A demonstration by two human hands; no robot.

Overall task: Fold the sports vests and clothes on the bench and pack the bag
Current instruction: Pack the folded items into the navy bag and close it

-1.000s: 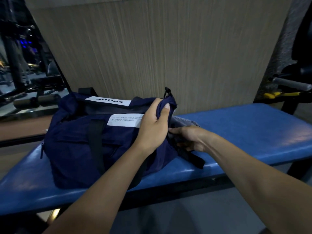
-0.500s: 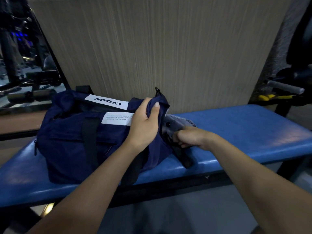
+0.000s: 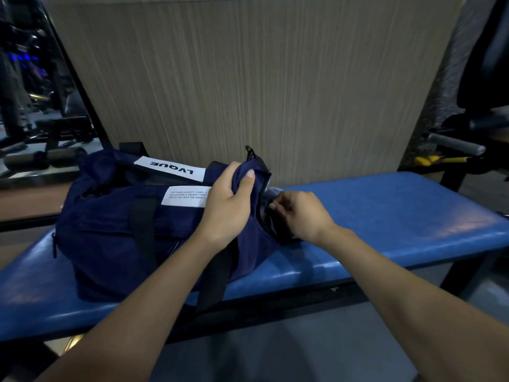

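A navy duffel bag (image 3: 110, 232) with white labels lies on the blue padded bench (image 3: 385, 216). My left hand (image 3: 228, 205) grips the bag's fabric at its right end, thumb on top. My right hand (image 3: 300, 213) is at the bag's end opening, its fingers curled round a grey and black garment (image 3: 271, 205) that sticks out of the end pocket. Most of the garment is hidden inside the bag.
A wood-grain wall panel (image 3: 248, 92) stands right behind the bench. A mirror (image 3: 33, 106) on the left reflects gym equipment. A machine with a padded bar (image 3: 454, 144) and a yellow part (image 3: 429, 160) stands at the right. Grey floor lies below the bench.
My right hand has pushed the grey garment further into the bag's end; less of it shows now. My left hand keeps its hold on the bag's edge.
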